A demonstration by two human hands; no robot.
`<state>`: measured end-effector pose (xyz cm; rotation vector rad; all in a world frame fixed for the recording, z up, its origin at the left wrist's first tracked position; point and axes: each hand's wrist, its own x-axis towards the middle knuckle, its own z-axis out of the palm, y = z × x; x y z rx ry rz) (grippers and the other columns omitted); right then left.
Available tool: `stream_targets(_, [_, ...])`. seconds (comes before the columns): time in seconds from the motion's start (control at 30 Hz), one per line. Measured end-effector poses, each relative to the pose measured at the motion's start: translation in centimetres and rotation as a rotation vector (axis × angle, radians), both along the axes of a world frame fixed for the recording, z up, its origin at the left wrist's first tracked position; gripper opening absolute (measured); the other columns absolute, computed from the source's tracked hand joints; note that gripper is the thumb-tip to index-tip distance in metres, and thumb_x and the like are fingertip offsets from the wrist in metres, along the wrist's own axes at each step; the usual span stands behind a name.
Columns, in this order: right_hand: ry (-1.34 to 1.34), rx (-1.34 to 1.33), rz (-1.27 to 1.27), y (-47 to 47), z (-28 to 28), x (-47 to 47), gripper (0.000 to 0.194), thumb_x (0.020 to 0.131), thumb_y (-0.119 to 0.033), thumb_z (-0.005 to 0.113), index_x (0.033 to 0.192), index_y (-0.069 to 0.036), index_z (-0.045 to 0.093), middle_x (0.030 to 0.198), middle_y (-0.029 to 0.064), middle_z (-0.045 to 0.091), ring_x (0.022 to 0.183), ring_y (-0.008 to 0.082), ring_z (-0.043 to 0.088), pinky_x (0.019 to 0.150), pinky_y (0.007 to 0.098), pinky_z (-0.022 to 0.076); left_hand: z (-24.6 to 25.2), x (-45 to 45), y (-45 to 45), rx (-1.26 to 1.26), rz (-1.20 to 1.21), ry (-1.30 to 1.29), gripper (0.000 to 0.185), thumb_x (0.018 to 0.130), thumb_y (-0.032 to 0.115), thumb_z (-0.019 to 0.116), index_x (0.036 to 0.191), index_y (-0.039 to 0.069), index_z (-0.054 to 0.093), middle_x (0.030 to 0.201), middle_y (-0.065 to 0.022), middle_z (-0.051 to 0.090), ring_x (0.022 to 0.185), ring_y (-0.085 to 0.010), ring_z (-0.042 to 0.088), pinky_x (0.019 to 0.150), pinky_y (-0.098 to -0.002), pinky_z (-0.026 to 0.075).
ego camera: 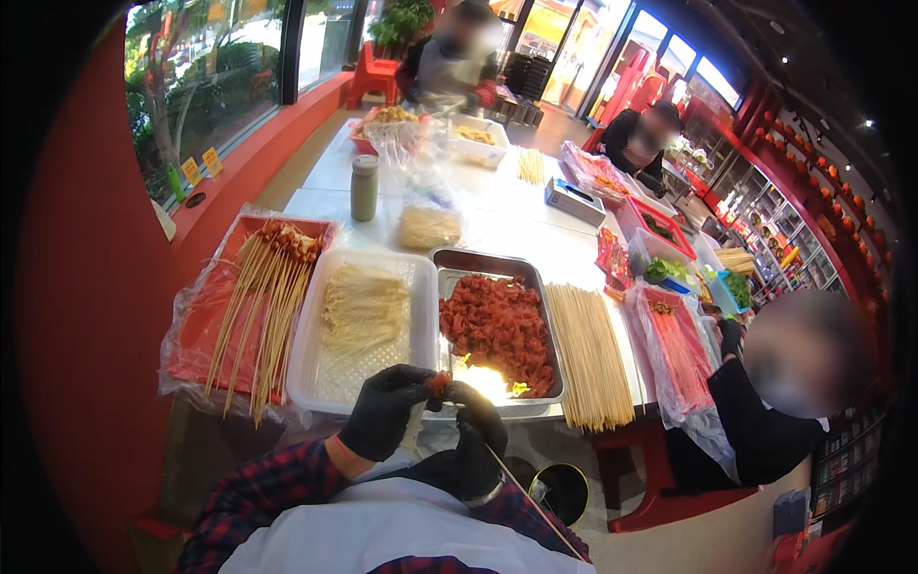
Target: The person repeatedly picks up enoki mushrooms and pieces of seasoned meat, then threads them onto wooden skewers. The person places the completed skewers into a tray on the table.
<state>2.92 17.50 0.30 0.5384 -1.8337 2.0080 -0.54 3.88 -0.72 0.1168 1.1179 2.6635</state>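
Both my hands wear black gloves and meet in front of the trays. My left hand (387, 410) pinches a small piece of red meat (438, 384) between its fingertips. My right hand (479, 438) grips a thin wooden skewer (534, 502), whose tip end is at the meat and whose long end slants down to the right. Just beyond is a steel tray (549, 316) of red meat pieces. Left of it stands a white plastic basket (423, 287) with enoki mushrooms (364, 308). A bundle of bare skewers (589, 355) lies right of the steel tray.
A plastic-lined red tray (193, 323) holds loaded skewers at left. A green tumbler (364, 188) and bagged enoki (429, 227) stand behind. A co-worker sits close at right beside a tray of skewers (674, 344); others work farther back. A round bin (561, 493) is below the table edge.
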Motion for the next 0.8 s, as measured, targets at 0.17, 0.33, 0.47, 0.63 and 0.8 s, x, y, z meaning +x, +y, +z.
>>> stream_targets(0.17, [0.199,0.186,-0.061,0.5,-2.4,-1.5,0.023,0.084,-0.011,0.049,0.103,0.002,0.050,0.094,0.0116,0.052,0.088,0.0214,0.051,0.081,0.0319,0.0412,-0.5,-0.1,0.1,0.149,-0.182,-0.093,0.016,0.082,0.001,0.058,0.098,0.000,0.061,0.088,-0.0103,0.063,0.077,-0.0203,0.062,0.073,-0.0325,0.051])
stream_targets(0.33, [0.278,0.248,-0.093,-0.1,-0.4,-1.1,0.030,0.083,-0.019,0.059,0.105,-0.001,0.047,0.097,0.0107,0.048,0.084,0.0192,0.051,0.074,0.0310,0.0429,-0.2,-0.2,-0.3,0.104,-0.151,-0.072,0.013,0.081,0.005,0.061,0.093,0.000,0.062,0.085,-0.0108,0.064,0.077,-0.0194,0.061,0.071,-0.0299,0.049])
stream_targets(0.47, [-0.065,-0.056,-0.007,-0.6,-1.2,-1.1,0.022,0.085,-0.019,0.058,0.093,-0.002,0.047,0.087,0.0068,0.049,0.074,0.0139,0.051,0.067,0.0274,0.0434,-1.4,-0.5,0.1,0.024,-0.146,-0.051,0.013,0.080,0.001,0.060,0.093,0.001,0.060,0.088,-0.0092,0.063,0.080,-0.0173,0.061,0.073,-0.0282,0.050])
stream_targets(0.63, [-0.069,0.026,-0.017,-0.7,-1.1,-1.6,0.029,0.080,0.000,0.060,0.107,-0.002,0.050,0.098,0.0061,0.053,0.090,0.0153,0.053,0.081,0.0282,0.0427,1.0,-1.5,-2.2,-0.121,-0.232,-0.004,0.025,0.088,0.023,0.057,0.095,-0.001,0.060,0.084,-0.0057,0.059,0.074,-0.0123,0.057,0.065,-0.0250,0.047])
stream_targets(0.8, [-0.145,-0.042,0.029,0.3,-1.6,-1.4,0.037,0.080,0.004,0.055,0.116,-0.001,0.048,0.101,0.0088,0.057,0.094,0.0175,0.056,0.084,0.0302,0.0451,4.9,-9.1,-11.5,-0.419,0.040,0.101,0.028,0.088,0.026,0.052,0.096,0.001,0.061,0.078,-0.0039,0.058,0.063,-0.0121,0.052,0.059,-0.0234,0.044])
